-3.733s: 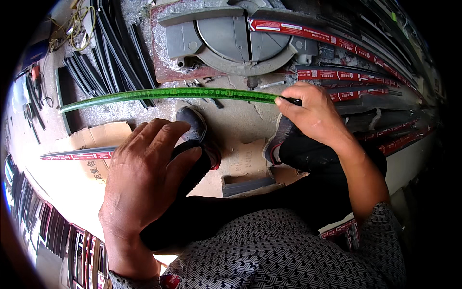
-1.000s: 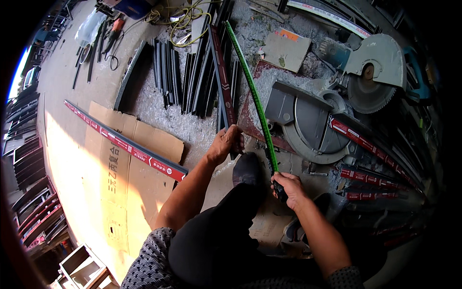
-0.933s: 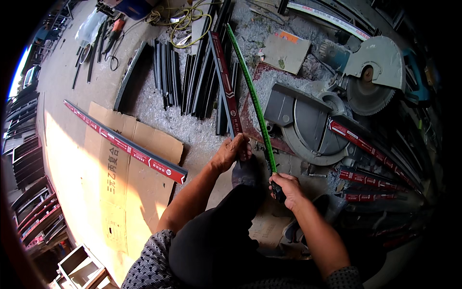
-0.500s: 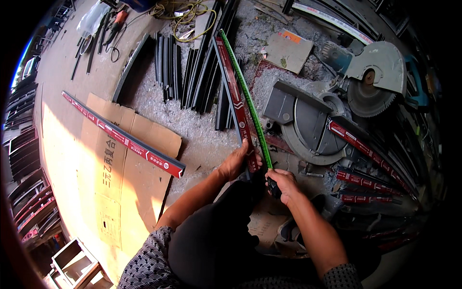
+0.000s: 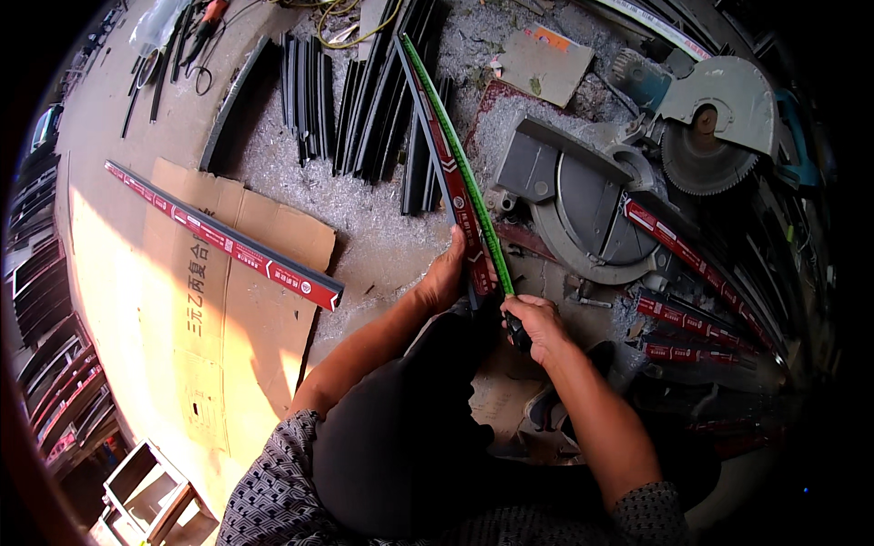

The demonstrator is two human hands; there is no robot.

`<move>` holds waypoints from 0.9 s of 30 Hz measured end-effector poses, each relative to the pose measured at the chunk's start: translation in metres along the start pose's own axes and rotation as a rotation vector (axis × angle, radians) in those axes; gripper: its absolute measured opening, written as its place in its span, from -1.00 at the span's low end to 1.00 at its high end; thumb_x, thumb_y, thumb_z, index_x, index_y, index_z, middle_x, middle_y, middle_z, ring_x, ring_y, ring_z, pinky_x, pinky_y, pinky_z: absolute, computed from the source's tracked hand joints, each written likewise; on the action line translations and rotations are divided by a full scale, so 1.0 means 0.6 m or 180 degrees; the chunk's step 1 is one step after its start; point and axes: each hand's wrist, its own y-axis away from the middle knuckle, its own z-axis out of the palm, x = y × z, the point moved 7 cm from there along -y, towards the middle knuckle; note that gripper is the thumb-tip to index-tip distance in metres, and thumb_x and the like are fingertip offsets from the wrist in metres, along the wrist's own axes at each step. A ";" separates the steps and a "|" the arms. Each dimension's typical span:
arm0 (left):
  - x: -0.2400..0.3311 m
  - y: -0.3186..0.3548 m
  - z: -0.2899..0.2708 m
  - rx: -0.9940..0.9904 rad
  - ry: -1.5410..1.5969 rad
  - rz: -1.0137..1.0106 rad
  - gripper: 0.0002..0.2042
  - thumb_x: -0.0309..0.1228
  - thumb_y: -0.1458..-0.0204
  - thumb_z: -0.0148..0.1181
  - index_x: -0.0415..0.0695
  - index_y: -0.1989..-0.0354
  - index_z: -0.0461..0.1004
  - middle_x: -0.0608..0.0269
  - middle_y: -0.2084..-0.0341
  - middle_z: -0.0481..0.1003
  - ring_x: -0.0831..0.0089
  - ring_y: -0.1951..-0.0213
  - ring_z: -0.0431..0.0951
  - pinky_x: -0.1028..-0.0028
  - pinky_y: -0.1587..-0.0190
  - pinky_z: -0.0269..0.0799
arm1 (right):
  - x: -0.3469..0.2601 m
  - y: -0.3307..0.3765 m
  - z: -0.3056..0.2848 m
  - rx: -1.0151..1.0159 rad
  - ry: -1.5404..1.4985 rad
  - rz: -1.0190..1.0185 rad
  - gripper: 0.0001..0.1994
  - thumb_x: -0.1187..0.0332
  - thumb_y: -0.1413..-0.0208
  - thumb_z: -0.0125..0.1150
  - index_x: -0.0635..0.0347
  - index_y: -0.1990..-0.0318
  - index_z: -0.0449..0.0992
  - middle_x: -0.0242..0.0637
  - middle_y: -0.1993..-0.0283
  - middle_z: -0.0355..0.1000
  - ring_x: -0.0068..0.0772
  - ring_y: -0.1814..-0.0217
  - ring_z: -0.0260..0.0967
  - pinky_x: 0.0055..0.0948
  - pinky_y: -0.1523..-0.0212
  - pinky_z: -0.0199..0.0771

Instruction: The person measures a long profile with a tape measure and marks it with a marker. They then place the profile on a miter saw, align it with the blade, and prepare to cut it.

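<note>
My left hand (image 5: 446, 270) is closed around the near part of a long dark metal profile (image 5: 452, 193) with red film on its face. In my right hand (image 5: 534, 325) is a tape measure, its black case (image 5: 519, 333) partly covered by my fingers. The bright green blade (image 5: 469, 177) is drawn out along the profile and lies over its right side, its far end near the profile's far tip. A similar red-filmed profile (image 5: 238, 244) rests on flattened cardboard (image 5: 211, 364) to the left.
A mitre saw (image 5: 592, 223) with a bare toothed blade (image 5: 708, 162) stands at right, another red-filmed profile (image 5: 696, 273) across its base. Several dark profiles (image 5: 305, 100) lie ahead among metal shavings. A square board (image 5: 544, 65) lies behind the saw's fence.
The scene has shifted slightly upward in view. The green blade now lies closer over the profile's red face, and the gap between them has narrowed. Both hands keep their holds.
</note>
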 end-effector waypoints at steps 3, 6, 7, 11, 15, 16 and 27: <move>0.004 0.009 0.016 0.0115 0.0106 -0.0153 -0.17 0.39 -0.26 -0.25 -0.08 -0.43 0.21 0.12 -0.25 0.41 0.24 -0.25 0.42 0.12 -0.36 0.27 | -0.008 0.013 0.003 0.0133 0.0062 0.0029 -0.82 0.26 -0.17 0.35 0.17 0.36 0.61 -0.46 0.47 0.46 -0.59 0.48 0.39 -0.54 0.45 0.35; 0.007 0.005 0.014 0.0185 0.0069 -0.0080 -0.19 0.38 -0.27 -0.25 -0.10 -0.38 0.25 0.12 -0.20 0.43 0.21 -0.22 0.43 0.13 -0.34 0.30 | -0.018 0.025 0.011 0.0208 0.0073 -0.0061 -0.81 0.28 -0.18 0.35 0.19 0.38 0.61 -0.48 0.47 0.46 -0.61 0.48 0.36 -0.54 0.43 0.33; 0.007 0.003 0.018 0.0216 0.0015 -0.0060 -0.20 0.38 -0.27 -0.24 -0.09 -0.37 0.26 0.11 -0.17 0.44 0.21 -0.19 0.45 0.13 -0.32 0.32 | -0.013 0.021 0.008 0.0163 0.0077 -0.0064 -0.83 0.26 -0.18 0.35 0.17 0.35 0.61 -0.47 0.46 0.46 -0.60 0.47 0.38 -0.52 0.47 0.34; -0.001 -0.006 0.006 0.0257 0.0006 -0.0036 -0.22 0.38 -0.26 -0.22 -0.11 -0.28 0.32 0.08 -0.08 0.48 0.20 -0.11 0.50 0.16 -0.25 0.41 | -0.003 0.019 0.012 0.0035 0.0112 -0.0068 -0.83 0.24 -0.18 0.35 0.13 0.27 0.62 -0.47 0.42 0.47 -0.59 0.44 0.41 -0.48 0.55 0.35; -0.001 -0.006 0.020 0.0050 -0.0062 0.0006 -0.14 0.44 -0.21 -0.24 -0.24 -0.13 0.41 0.01 0.07 0.56 0.16 -0.02 0.55 0.16 -0.23 0.42 | 0.002 0.024 0.020 0.0064 0.0097 -0.0101 -0.81 0.21 -0.18 0.35 0.14 0.27 0.61 -0.47 0.39 0.48 -0.58 0.41 0.41 -0.44 0.52 0.35; 0.000 -0.008 0.023 -0.0033 -0.0073 0.0075 -0.14 0.44 -0.21 -0.24 -0.24 -0.12 0.41 0.01 0.08 0.56 0.16 -0.02 0.55 0.14 -0.23 0.43 | 0.002 0.026 0.022 0.0078 0.0095 -0.0115 -0.80 0.21 -0.18 0.34 0.14 0.27 0.61 -0.47 0.38 0.48 -0.58 0.40 0.41 -0.43 0.52 0.35; -0.001 -0.017 0.030 -0.0087 0.0147 0.0095 -0.21 0.39 -0.24 -0.23 -0.23 -0.08 0.38 -0.01 0.12 0.56 0.12 0.01 0.57 0.08 -0.21 0.46 | 0.007 0.028 0.025 0.0193 0.0027 -0.0128 -0.80 0.22 -0.17 0.36 0.18 0.28 0.63 -0.45 0.39 0.50 -0.58 0.37 0.42 -0.50 0.37 0.37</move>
